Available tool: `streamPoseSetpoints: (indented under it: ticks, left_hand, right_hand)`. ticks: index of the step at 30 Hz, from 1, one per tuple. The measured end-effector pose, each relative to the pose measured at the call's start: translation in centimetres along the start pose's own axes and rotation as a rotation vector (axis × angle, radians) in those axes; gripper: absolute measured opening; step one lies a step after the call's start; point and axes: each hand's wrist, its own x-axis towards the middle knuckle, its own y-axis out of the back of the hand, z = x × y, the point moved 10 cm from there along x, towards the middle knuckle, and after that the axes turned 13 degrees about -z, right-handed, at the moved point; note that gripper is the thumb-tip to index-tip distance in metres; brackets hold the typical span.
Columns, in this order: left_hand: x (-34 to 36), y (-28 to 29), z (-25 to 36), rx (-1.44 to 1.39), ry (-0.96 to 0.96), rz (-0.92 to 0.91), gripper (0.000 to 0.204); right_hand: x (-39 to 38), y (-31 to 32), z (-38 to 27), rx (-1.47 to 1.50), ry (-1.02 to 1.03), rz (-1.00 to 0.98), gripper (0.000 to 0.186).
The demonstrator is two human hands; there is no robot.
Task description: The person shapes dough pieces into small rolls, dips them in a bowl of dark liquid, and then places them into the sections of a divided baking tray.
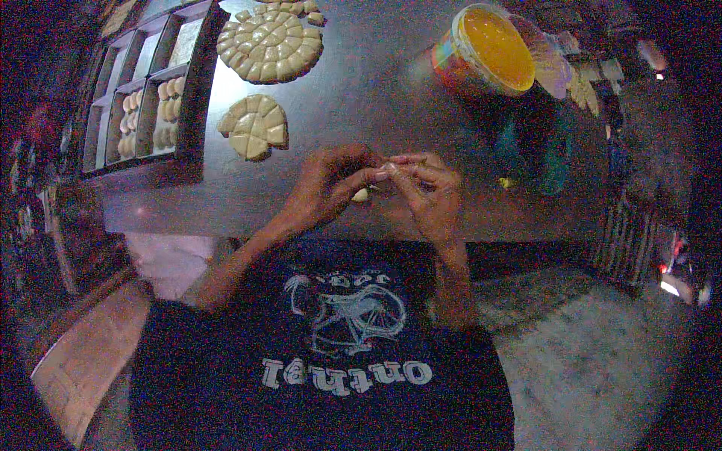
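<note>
My left hand [338,180] and my right hand [432,192] meet above the near part of the table [353,98], thumbs and fingertips pinched together. Whatever sits between the fingertips is too small and blurred to name. Just below my left fingers shows a small pale lump [361,195], which looks like dough. To the left and farther off lies a round of pale dough cut into wedges [254,126], with a gap in its lower right side. Beyond it rests a larger round of dough [269,46], cut into many pieces.
At the left stands a dark tray [197,98] with compartments, some holding rows of pale dough balls [169,100]. A tub [450,56] of orange-yellow stuff stands at the far right, near a pale purple object [555,75]. A small yellow bit [505,183] lies right of my hands.
</note>
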Motion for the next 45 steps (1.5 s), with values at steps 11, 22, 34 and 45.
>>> streamPoseSetpoints:
  ticks: [11, 22, 34, 45]
  left_hand:
    - [1.2, -5.3, -4.7, -0.451, -0.016, 0.205, 0.053]
    - [-2.0, -4.6, -8.2, -0.672, -0.258, 0.418, 0.078]
    - [-19.7, 8.4, -11.6, -0.094, -0.063, 0.939, 0.028]
    - [-25.5, 13.3, -16.9, -0.525, 0.124, 0.837, 0.024]
  right_hand:
    - [-2.1, 0.6, 5.8, 0.323, -0.141, -0.108, 0.024]
    - [-4.9, -1.8, 8.0, 0.285, -0.058, -0.24, 0.029]
    - [-10.6, -7.9, 7.9, -0.593, 0.321, 0.142, 0.023]
    - [-6.8, -16.6, -0.5, -0.447, 0.23, 0.133, 0.028]
